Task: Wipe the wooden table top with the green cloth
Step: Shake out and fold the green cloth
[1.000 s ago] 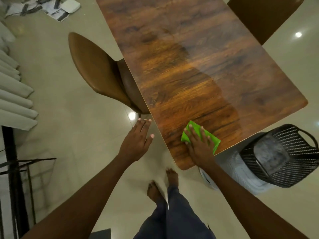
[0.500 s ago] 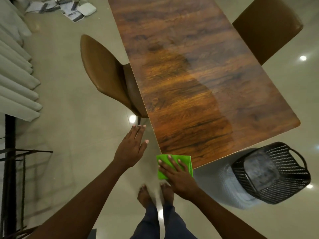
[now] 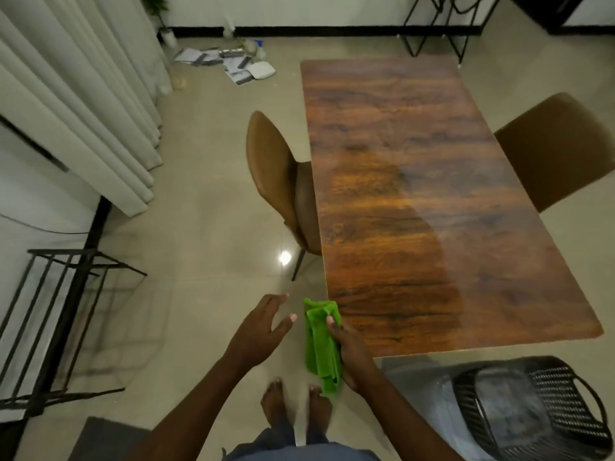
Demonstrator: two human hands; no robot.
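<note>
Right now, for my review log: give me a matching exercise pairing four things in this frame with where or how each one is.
Things:
1. green cloth
2. left hand
3. black basket
4. papers

Places or states:
A. on the floor below the table's near edge
B. scattered on the floor near the far wall
C. bunched in the right hand, off the table top
D. open and empty, beside the cloth

Pairs: 1-C, 2-D, 3-A, 4-B
</note>
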